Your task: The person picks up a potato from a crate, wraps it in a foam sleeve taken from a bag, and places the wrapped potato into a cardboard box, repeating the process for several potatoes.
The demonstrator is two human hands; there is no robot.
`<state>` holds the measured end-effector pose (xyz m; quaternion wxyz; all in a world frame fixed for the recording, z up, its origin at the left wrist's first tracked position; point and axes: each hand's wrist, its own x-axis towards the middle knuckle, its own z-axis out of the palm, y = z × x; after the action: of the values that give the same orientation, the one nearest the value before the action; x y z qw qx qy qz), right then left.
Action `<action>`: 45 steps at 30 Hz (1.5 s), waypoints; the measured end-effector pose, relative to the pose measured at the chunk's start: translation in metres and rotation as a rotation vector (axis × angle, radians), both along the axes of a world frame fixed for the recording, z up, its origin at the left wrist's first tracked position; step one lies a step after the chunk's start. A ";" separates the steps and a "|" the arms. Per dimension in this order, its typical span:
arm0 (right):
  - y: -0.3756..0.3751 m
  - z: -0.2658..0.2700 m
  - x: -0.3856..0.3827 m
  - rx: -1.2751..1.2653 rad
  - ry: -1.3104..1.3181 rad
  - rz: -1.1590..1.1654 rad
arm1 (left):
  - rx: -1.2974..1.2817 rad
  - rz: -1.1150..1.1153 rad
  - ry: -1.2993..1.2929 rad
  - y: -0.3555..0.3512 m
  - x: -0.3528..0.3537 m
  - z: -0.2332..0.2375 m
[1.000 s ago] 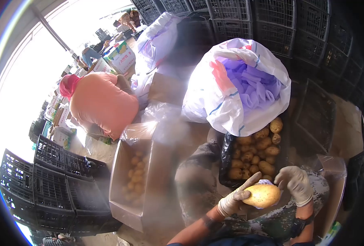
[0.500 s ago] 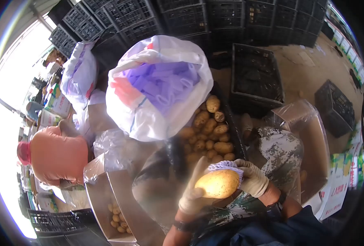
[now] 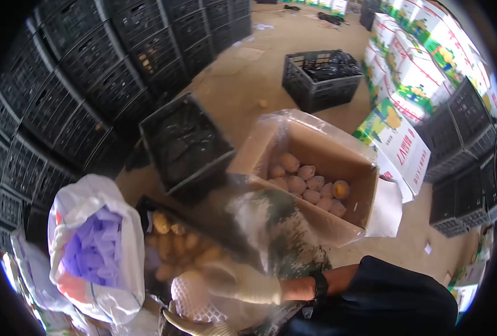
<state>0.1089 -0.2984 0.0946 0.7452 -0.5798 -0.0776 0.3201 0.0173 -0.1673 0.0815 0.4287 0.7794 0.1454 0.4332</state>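
A potato in a white foam net sleeve point(image 3: 189, 294) is low in the view. My left hand point(image 3: 201, 326), in a pale glove, is closed around its underside, and much of this hand is cut off by the lower edge. My right hand point(image 3: 245, 281), also gloved and with a dark band at the wrist, lies against or just beside the potato's right side. Its fingers are smeared by motion. Just beyond the hands, loose bare potatoes point(image 3: 178, 243) lie in a black crate. A white sack point(image 3: 131, 235) of purple foam sleeves point(image 3: 94, 249) stands to the left.
An open cardboard box point(image 3: 321, 140) lined with clear plastic holds several netted potatoes point(image 3: 311, 183). A black crate point(image 3: 187, 145) stands left of it, another black crate point(image 3: 321, 84) behind. Stacked crates point(image 3: 75, 73) line the left; printed cartons point(image 3: 413, 61) stand at right.
The view has swung right, bringing the box of netted potatoes into full sight. The potato, formerly half bare, now shows its net over the visible side. My right hand has blurred.
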 end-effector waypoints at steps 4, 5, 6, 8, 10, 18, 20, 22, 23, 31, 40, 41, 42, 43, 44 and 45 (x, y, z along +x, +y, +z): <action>-0.025 0.012 0.014 0.486 0.318 -0.138 | 0.543 -0.231 0.310 -0.025 0.024 0.018; -0.037 0.014 0.029 0.535 0.317 -0.168 | 0.490 -0.336 0.271 -0.028 0.029 0.012; -0.061 0.018 0.049 0.504 0.279 -0.178 | 0.436 -0.437 0.233 -0.025 0.033 0.005; -0.107 0.026 0.086 0.438 0.205 -0.198 | 0.759 -0.504 0.304 -0.011 0.048 0.025; -0.159 -0.023 0.129 0.160 -0.186 -0.263 | 0.555 -0.410 0.398 0.006 0.050 0.018; -0.316 -0.137 0.189 -1.302 -0.567 -0.146 | 0.347 -0.185 0.811 0.137 0.033 -0.072; -0.328 -0.178 0.188 -1.452 -0.487 -0.150 | 0.310 -0.127 0.959 0.158 0.017 -0.094; -0.336 -0.221 0.192 -1.561 -0.330 -0.058 | 0.526 -0.106 1.058 0.168 0.015 -0.099; -0.373 -0.297 0.184 -1.697 -0.524 -0.113 | 0.328 -0.056 1.149 0.166 0.017 -0.092; -0.354 -0.254 0.206 -1.232 -0.416 -0.379 | 0.514 -0.034 1.328 0.213 0.028 -0.156; -0.012 0.026 0.147 -0.627 -0.712 0.058 | 0.462 -0.026 1.511 0.237 0.102 -0.199; 0.027 0.020 0.145 -0.648 -0.822 0.213 | 0.470 -0.033 1.500 0.239 0.105 -0.202; 0.068 -0.004 0.141 -0.617 -0.926 0.273 | 0.498 -0.024 1.437 0.249 0.100 -0.225; 0.106 -0.036 0.138 -0.653 -1.108 0.354 | 0.526 -0.015 1.375 0.258 0.095 -0.249; 0.145 -0.056 0.138 -0.699 -1.034 0.571 | 0.555 -0.006 1.313 0.268 0.090 -0.272; 0.185 -0.083 0.134 -0.711 -1.066 0.606 | 0.564 0.000 1.292 0.269 0.087 -0.282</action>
<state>0.2430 -0.1135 0.0114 0.2495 -0.8185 -0.4805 0.1922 0.1039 0.1021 -0.2005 0.0383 0.9620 0.2530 -0.0950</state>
